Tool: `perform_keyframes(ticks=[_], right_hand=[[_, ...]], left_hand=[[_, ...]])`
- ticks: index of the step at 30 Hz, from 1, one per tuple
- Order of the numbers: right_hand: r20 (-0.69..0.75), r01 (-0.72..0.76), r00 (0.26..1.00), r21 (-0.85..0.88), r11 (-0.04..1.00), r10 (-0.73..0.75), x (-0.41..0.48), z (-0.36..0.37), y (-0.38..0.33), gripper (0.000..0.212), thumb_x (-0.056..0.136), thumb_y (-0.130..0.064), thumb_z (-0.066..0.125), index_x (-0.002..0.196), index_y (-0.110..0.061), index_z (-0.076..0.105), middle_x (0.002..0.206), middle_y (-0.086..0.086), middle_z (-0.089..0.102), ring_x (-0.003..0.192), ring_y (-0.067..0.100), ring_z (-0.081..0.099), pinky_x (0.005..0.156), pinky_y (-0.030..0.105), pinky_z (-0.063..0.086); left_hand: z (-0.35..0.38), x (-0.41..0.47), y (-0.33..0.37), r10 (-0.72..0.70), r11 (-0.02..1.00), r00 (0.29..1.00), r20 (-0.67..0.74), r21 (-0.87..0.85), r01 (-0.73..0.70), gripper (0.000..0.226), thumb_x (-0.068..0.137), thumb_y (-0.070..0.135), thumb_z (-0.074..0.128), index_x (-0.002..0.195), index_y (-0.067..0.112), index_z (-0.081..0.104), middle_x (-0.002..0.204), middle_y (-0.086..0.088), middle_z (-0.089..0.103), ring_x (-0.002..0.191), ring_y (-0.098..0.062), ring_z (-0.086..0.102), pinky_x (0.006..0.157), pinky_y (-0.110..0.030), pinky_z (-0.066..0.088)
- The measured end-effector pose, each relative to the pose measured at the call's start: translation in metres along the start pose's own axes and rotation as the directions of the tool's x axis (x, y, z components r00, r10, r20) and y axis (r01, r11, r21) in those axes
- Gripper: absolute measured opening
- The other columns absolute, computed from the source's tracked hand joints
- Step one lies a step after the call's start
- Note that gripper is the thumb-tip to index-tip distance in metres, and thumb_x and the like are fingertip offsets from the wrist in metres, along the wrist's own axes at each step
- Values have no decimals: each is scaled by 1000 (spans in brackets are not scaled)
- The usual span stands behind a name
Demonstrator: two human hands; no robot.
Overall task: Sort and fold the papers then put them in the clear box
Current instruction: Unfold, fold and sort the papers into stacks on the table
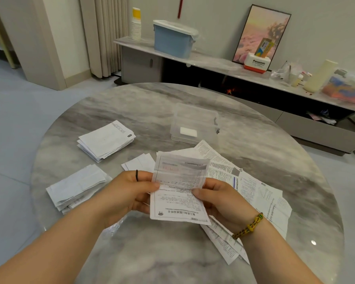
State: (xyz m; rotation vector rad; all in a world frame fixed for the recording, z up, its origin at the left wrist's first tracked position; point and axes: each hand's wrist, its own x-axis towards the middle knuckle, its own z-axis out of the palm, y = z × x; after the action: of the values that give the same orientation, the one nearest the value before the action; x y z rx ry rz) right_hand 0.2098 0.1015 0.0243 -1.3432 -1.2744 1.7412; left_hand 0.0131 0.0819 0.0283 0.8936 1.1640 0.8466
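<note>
A printed paper leaflet (pixel 179 193) is held up over the round marble table (pixel 131 103), its top half bent toward me along a crease. My left hand (pixel 131 191) pinches its left edge and my right hand (pixel 217 198) pinches its right edge. The clear box (pixel 195 121) stands open behind the leaflet, with one small white folded paper (pixel 188 132) inside. Two stacks of folded papers lie at the left, one farther back (pixel 106 140) and one nearer (pixel 76 187). A loose heap of unfolded leaflets (pixel 254 193) spreads under and right of my right hand.
A few small folded papers (pixel 140 163) lie just behind my left hand. Beyond the table runs a low sideboard (pixel 213 60) with a blue lidded bin (pixel 173 38), stacked paper cups (pixel 136 25), a framed picture (pixel 262 33) and assorted clutter.
</note>
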Motion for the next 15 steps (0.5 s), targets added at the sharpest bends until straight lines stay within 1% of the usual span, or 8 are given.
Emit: perform_keyframes(ticks=[3,5,7,8,10,12,13,15], right_hand=[[14,7,1000,99,995,-8,0,1,-1,33,87,10,45,73,-9,68,62,0,70,54,10,65,53,20,53],[-12,26,1000,96,995,-25,1,1,-2,45,86,11,46,59,-14,72,58,-2,68,51,8,63,51,18,50],[-52,43,998,88,995,-38,2,1,-1,50,84,13,47,52,-16,72,58,-3,68,51,8,62,52,17,50],[-71,46,997,106,993,-39,2,1,-2,48,85,13,47,56,-16,72,61,-1,68,51,8,62,52,17,50],[-108,50,994,167,985,-33,2,2,-2,36,89,8,44,74,-13,69,64,0,68,53,8,64,51,16,52],[-130,49,991,202,978,-23,3,2,-3,27,94,-1,40,93,-8,65,62,-1,69,60,15,61,53,19,49],[-129,42,991,193,980,-17,3,2,-3,26,95,-7,38,97,-7,64,62,-1,69,64,20,56,56,23,46],[-121,22,993,147,989,-4,3,2,-3,29,97,-19,37,97,-7,63,63,3,67,59,21,52,55,27,44]], left_hand=[[-2,-1,3,-22,995,999,39,-100,26,16,82,-8,53,83,0,67,64,-12,69,45,-15,62,39,-20,49],[-3,-2,4,-15,995,999,53,-102,20,21,69,-9,58,70,5,74,63,-12,69,47,-16,64,41,-21,50],[-4,-4,4,5,998,999,49,-67,-1,26,66,-4,55,57,10,75,64,-9,71,52,-16,66,44,-22,52],[-4,-5,4,14,999,999,49,-47,-12,27,63,-1,52,55,11,75,66,-8,72,54,-15,67,45,-22,52],[-3,-7,4,37,999,999,36,18,-37,27,59,6,50,56,13,75,68,-5,73,56,-12,67,47,-22,52],[1,-7,3,84,990,996,-20,118,-81,22,69,4,60,59,17,75,64,4,72,54,-5,65,48,-19,53],[2,-6,2,118,982,991,-64,157,-107,25,77,0,63,63,17,74,60,9,71,51,-2,63,48,-16,52],[6,-4,0,175,968,973,-148,206,-143,29,82,-6,59,67,17,69,52,14,67,44,1,59,45,-11,49]])
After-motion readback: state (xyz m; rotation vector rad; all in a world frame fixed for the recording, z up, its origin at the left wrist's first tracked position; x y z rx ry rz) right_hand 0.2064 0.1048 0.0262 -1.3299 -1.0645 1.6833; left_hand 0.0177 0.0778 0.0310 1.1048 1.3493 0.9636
